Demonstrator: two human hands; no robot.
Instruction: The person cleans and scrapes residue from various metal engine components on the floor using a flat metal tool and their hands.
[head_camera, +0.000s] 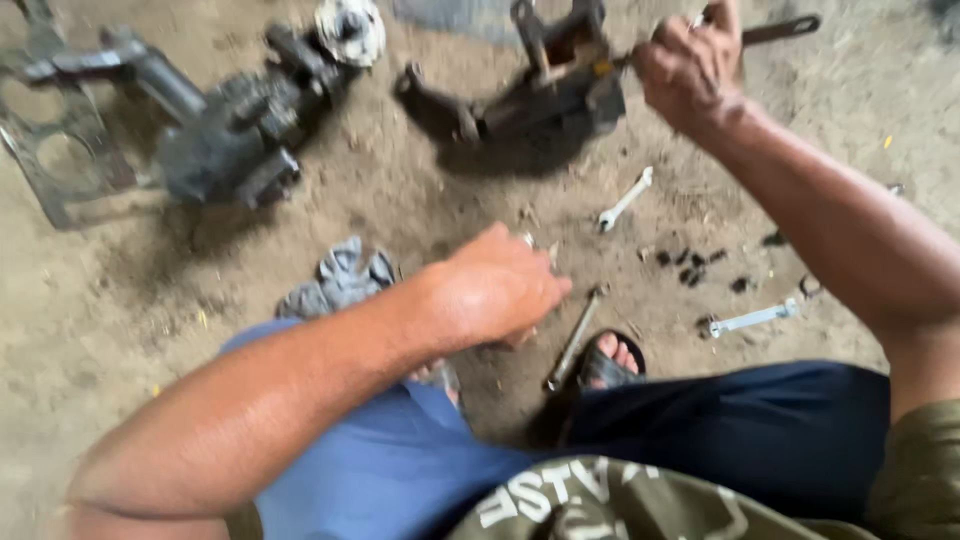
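1. The person's right hand (690, 65) is closed around the handle of a dark wrench (780, 30) near the far edge of the dirt floor (420, 190), its other end at a greasy metal part (540, 95).
2. The left hand (495, 290) hangs over the middle of the floor, fingers curled loosely; whether it holds anything cannot be told.
3. A long metal tool (575, 340) lies just beside it, near a sandalled foot (610, 362).
4. Two silver spanners (625, 200) (755, 318) lie toward the right.
5. A grey rag (340, 282) lies left of the hand.
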